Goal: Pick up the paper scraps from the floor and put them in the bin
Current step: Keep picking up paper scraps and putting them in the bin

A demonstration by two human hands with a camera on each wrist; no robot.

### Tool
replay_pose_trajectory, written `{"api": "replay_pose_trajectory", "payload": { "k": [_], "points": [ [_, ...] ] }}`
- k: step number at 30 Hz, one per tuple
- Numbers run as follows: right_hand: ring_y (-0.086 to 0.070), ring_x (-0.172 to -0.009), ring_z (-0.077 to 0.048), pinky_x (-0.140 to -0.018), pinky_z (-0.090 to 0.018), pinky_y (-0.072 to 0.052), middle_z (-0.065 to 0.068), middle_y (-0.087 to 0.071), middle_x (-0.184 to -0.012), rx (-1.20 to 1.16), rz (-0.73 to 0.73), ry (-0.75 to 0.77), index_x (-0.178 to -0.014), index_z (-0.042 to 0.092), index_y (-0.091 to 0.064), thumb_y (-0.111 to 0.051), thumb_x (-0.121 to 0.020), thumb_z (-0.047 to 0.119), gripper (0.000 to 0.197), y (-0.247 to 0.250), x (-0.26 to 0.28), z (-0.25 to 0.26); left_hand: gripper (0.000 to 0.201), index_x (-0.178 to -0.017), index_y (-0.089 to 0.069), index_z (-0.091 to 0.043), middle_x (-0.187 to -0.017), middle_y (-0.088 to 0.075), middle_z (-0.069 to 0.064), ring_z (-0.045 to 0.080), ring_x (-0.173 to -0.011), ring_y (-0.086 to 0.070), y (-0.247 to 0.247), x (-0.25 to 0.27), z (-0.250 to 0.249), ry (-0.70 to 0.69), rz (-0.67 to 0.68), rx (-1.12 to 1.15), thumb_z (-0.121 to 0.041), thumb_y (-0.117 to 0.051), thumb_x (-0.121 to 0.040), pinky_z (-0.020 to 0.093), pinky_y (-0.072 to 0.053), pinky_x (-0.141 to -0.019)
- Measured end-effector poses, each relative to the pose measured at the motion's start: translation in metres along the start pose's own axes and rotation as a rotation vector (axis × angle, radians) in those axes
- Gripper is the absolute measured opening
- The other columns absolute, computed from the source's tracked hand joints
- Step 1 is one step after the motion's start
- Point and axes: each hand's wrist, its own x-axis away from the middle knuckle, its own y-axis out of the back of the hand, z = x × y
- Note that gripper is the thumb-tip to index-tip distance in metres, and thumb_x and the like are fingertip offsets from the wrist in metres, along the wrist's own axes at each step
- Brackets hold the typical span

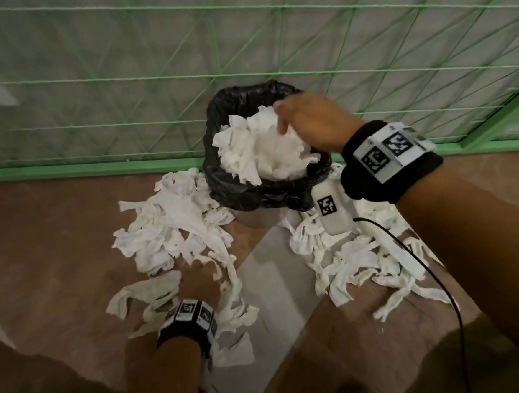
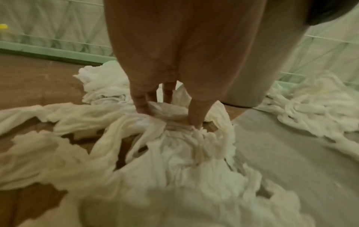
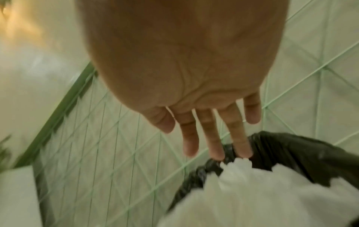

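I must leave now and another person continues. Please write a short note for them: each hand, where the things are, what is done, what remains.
Left hand: on the floor, fingers gathering white torn paper scraps.
Right hand: open, fingers straight, above the black-lined bin.
Done: the bin is heaped with white paper.
Left: a pile on the floor left of the bin, another to its right.

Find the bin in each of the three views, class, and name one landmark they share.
Head: bin at upper centre, heaped with scraps.
Left wrist: bin at upper right, behind the hand.
Right wrist: bin at lower right, under the fingertips.
Shared landmark: the green net behind it.
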Motion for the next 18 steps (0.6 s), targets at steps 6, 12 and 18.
{"api": "replay_pose_trajectory", "payload": {
  "k": [6, 12, 18],
  "points": [
    [-0.058, -0.102, -0.037, -0.084, -0.038, -0.045, -0.025, -0.063, -0.107, -0.044, -0.406, -0.315, -0.099, -0.005, -0.065, -0.043, -0.090, 0.015, 0.031, -0.001, 0.004, -0.111, 0.042, -0.131, -0.045, -0.016, -0.139, -0.038, 0.008, 0.033, -0.132, -0.035, 0.030, -0.006, 0.003, 0.200, -0.090, 0.094, -0.033, -0.041, -0.093, 0.053, -0.034, -0.106],
    [-0.055, -0.119, -0.035, -0.097, -0.040, -0.049, -0.020, -0.055, -0.132, -0.096, 0.317, -0.793, -0.129, 0.004, -0.053, -0.056, -0.089, 0.031, 0.048, -0.148, 0.076, -0.187, 0.029, -0.087, -0.056, -0.003, -0.100, -0.064, 0.024, 0.040, -0.095, -0.062, 0.075, -0.009, 0.009, 0.091, -0.355, 0.411, -0.030, -0.046, -0.084, 0.043, -0.049, -0.080],
    [-0.026, -0.138, -0.041, -0.106, -0.044, -0.037, -0.018, -0.023, -0.150, 0.356, 0.591, -0.602, -0.141, 0.018, -0.034, -0.059, -0.086, 0.041, 0.064, -0.222, 0.116, -0.174, 0.014, -0.107, -0.046, -0.005, -0.091, -0.061, 0.017, 0.030, -0.072, -0.061, 0.158, 0.011, -0.009, 0.080, -0.415, 0.686, -0.007, -0.042, -0.094, 0.032, -0.042, -0.055]
  ]
}}
